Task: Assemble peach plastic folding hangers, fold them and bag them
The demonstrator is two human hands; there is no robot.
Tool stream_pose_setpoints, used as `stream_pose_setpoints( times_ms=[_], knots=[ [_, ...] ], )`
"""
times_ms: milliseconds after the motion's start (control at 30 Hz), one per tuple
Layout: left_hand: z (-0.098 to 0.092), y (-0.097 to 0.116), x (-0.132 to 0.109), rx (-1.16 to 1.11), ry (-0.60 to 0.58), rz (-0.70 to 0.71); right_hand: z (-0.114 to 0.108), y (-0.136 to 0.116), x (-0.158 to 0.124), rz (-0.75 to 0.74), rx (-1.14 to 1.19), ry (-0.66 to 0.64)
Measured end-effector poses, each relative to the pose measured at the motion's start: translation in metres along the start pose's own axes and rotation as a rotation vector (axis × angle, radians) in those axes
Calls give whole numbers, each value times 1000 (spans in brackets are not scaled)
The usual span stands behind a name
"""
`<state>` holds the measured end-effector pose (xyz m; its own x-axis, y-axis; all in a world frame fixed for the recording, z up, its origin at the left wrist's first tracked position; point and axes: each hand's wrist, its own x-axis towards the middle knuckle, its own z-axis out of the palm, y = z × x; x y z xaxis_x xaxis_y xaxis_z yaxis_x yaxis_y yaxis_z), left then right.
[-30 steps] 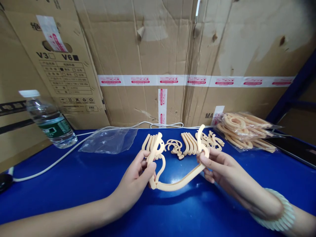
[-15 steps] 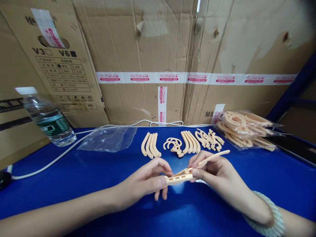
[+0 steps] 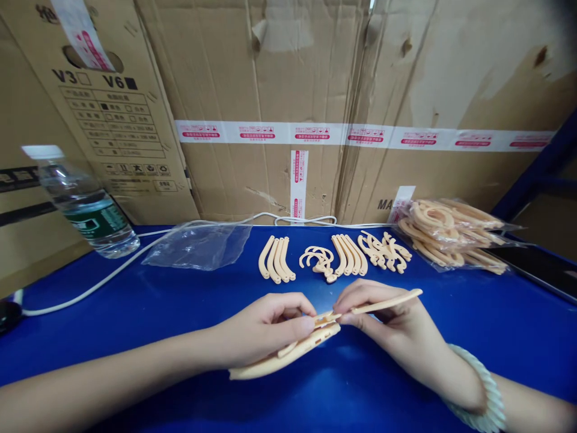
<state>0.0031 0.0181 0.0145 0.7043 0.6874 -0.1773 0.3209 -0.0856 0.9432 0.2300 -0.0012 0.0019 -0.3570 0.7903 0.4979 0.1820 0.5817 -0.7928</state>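
My left hand [image 3: 270, 328] is closed around a curved beige plastic piece with slots [image 3: 288, 356]; its lower end sticks out below the palm. My right hand [image 3: 383, 316] pinches a slim beige plastic strip [image 3: 387, 302], whose free end points up to the right. Between the two sets of fingertips, the inner ends of the pieces meet or overlap; whether they are joined, I cannot tell. Beyond the hands lie a left row of curved beige pieces [image 3: 277, 258], a small heap of hooked beige pieces [image 3: 318, 260], a second row [image 3: 349, 255] and a loose pile [image 3: 385, 251].
Clear bags of beige parts [image 3: 446, 234] are stacked at the right, by a dark flat device [image 3: 541, 273]. An empty plastic bag [image 3: 198, 246], a white cable [image 3: 99, 288] and a water bottle [image 3: 94, 210] are at the left. Cardboard [image 3: 252, 180] walls the back of the blue table [image 3: 180, 391].
The slotted piece has turned in my left hand, so its long curved end now shows below the palm. My right hand has shifted slightly left with the strip, which lies flatter.
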Motion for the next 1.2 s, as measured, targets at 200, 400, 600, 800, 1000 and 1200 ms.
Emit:
stream_pose_setpoints(
  times_ms=[200,400,600,800,1000,1200],
  knots=[
    [3,1,-5,315,61,113,1,-5,-1,-171,-107,-92],
    [5,-1,-8,578,52,185,0,-12,-1,-409,-357,-193],
    [8,-4,-9,713,70,226,0,-13,-1,-799,-722,-168],
    [10,-3,-11,744,88,272,-4,-5,-9,-825,-719,-287],
    [5,2,-8,585,60,239,-4,-15,-13,-717,-636,-205],
    [0,-7,-3,-202,-7,-98,-48,-12,15,-386,-690,181]
  ],
)
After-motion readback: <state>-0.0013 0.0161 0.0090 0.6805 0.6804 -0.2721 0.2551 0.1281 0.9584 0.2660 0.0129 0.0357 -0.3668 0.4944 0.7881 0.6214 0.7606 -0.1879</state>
